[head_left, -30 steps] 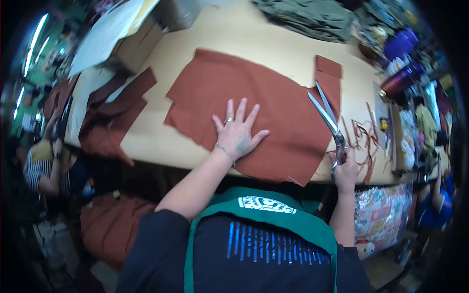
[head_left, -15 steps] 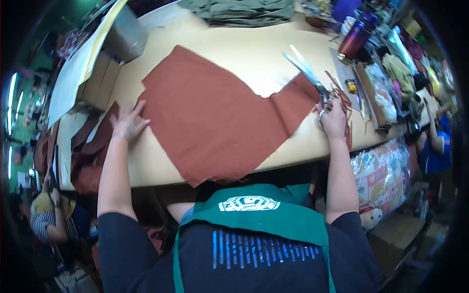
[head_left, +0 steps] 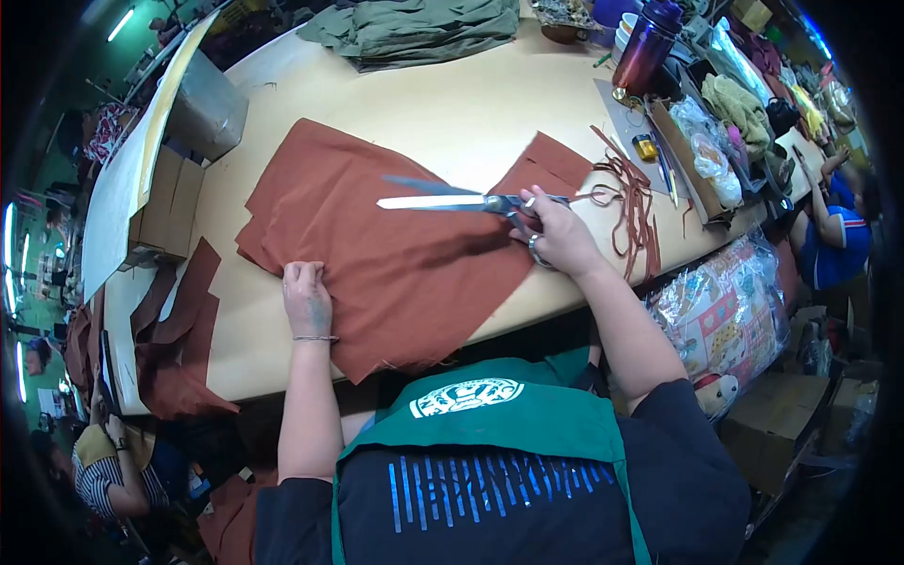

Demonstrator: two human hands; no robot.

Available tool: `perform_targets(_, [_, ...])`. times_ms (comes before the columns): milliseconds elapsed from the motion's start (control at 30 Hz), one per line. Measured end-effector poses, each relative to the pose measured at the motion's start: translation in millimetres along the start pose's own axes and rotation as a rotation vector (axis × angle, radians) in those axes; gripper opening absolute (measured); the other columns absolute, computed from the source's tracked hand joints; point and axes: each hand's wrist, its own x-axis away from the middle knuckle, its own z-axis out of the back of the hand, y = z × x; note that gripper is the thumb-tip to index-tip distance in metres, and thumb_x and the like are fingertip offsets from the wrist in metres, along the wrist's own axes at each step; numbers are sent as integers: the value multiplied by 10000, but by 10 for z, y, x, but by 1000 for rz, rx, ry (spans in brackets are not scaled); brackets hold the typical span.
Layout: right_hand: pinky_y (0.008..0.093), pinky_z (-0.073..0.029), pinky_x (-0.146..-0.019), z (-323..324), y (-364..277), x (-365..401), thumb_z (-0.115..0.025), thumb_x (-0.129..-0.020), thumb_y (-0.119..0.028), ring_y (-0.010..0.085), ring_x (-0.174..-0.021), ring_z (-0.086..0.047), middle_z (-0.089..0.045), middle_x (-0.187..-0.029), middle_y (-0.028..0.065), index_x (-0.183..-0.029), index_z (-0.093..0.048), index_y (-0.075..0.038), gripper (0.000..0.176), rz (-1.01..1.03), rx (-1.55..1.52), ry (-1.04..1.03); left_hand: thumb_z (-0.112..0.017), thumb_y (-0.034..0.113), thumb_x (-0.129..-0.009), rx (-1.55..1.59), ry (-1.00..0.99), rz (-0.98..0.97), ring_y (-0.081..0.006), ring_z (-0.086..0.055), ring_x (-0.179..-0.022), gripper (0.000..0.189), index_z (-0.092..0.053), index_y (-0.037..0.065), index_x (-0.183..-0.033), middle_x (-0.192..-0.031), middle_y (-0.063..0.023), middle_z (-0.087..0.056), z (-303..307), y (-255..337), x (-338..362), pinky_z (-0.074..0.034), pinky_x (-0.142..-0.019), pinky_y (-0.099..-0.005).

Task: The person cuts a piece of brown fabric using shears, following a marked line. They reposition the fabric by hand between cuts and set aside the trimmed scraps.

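While the right hand (head_left: 562,234) grips scissors (head_left: 435,202), left hand (head_left: 308,301) reaching forward, fingers (head_left: 303,273) pinching cloth (head_left: 372,231).

Sewing workshop: cutting table (head_left: 452,104), fabric scraps (head_left: 188,330), shears (head_left: 443,201), co-workers.

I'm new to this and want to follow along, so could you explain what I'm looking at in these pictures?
There's no machine here: these are a person's own bare hands. All three pictures come from one camera worn on the head, looking forward and down, so the person's apron shows at the bottom. In the latest one, a large rust-brown cloth lies on a pale table. The right hand holds scissors, blades apart, above the cloth. The left hand is at the cloth's near left edge, fingers curled; I can't tell whether it pinches it. Thin brown strips lie to the right, with green fabric and a bottle farther back.
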Motion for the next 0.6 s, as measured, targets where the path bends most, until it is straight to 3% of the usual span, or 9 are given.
perform_targets(100, [389, -415, -851, -91, -14, -152, -678, -705, -316, 366, -1056, -486, -574, -967, 216, -1125, -418, 99, 645, 71, 146, -37, -525, -35, -698, -98, -21, -162, -283, -514, -743, 147, -583, 50, -803, -777, -109, -506, 129, -420, -55, -422, -660, -365])
perform_targets(133, [396, -428, -809, -48, -69, -237, -673, -710, -320, 359, -993, -524, -570, -971, 222, -1059, -458, 70, 566, 20, 92, -32, -532, -44, -683, -145, -28, -199, -284, -516, -730, 164, -586, 49, -807, -767, -113, -505, 194, -641, -73, -423, -648, -364])
perform_targets(200, [407, -434, -758, 105, -153, -472, -668, -717, -325, 353, -905, -554, -566, -939, 216, -944, -484, 35, 463, -299, 28, -175, -537, -46, -645, -221, -31, -254, -278, -511, -713, 191, -593, 55, -797, -750, -102, -494, 346, -1046, -97, -423, -640, -364])
perform_targets(267, [417, -431, -718, -7, 167, -620, -665, -721, -334, 349, -830, -562, -561, -892, 205, -859, -480, 7, 413, -284, 70, 9, -558, -15, -667, -319, -91, -279, -269, -511, -727, 156, -602, 68, -791, -754, -91, -496, 545, -1509, -84, -424, -637, -357])
perform_targets(333, [408, -431, -715, 53, 252, -715, -659, -724, -366, 350, -818, -563, -565, -871, 195, -880, -488, -4, 430, -401, 104, 1, -576, 41, -702, -469, -86, -190, -260, -503, -727, 94, -610, 91, -774, -755, -66, -492, 756, -1723, 0, -431, -647, -351])
perform_targets(367, [398, -434, -712, 81, 281, -709, -658, -727, -367, 343, -809, -567, -571, -858, 189, -885, -487, -4, 432, -416, 93, 26, -567, 162, -767, -552, -284, 50, -256, -509, -898, 100, -628, 152, -846, -974, -31, -525, 861, -1842, 35, -456, -725, -386])
perform_targets(467, [366, -441, -681, 282, 163, -616, -668, -721, -373, 295, -744, -577, -583, -788, 161, -883, -491, -5, 439, -482, 42, 123, -565, 263, -791, -762, -104, 32, -280, -424, -1110, 179, -628, 181, -938, -1206, -19, -455, 939, -1577, 38, -415, -826, -491])
perform_targets(500, [351, -439, -651, 372, 110, -546, -676, -713, -385, 250, -693, -563, -574, -749, 137, -853, -502, -8, 438, -519, 10, 151, -563, 341, -794, -695, -120, 109, -289, -282, -1244, 266, -611, 200, -1015, -1333, -4, -342, 887, -1394, -8, -331, -881, -592])
perform_targets(600, [262, -399, -555, 526, 54, -213, -649, -752, -383, 109, -601, -498, -519, -645, 30, -803, -513, -23, 388, -521, -54, 174, -569, 450, -766, -591, 8, 131, -397, -115, -1290, 377, -588, 220, -1064, -1396, -28, -247, 594, -252, -199, -203, -843, -732])
